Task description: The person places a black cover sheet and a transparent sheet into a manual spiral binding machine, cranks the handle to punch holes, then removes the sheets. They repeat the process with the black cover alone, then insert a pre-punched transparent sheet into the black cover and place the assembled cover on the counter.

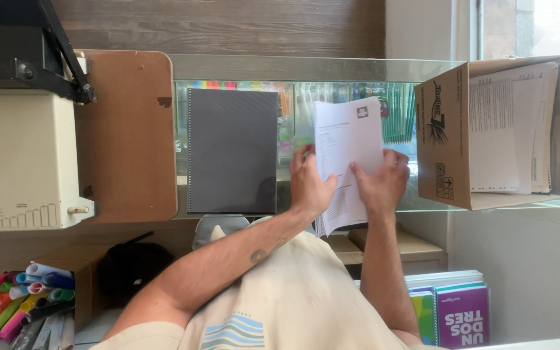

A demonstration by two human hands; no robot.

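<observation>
From my feed, dark wood panelling [228, 26] runs across the back wall. A glass worktop [306, 68] spans the middle, coloured stock showing through it. Bright daylight pours through a window [552, 26] at the upper right, and a white wall [526, 272] fills the lower right.

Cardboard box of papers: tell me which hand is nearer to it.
Right. The right hand grips the stack of printed sheets just beside the cardboard box, without touching it. The left hand holds the stack's other edge, farther off, by the dark cover sheet.
</observation>
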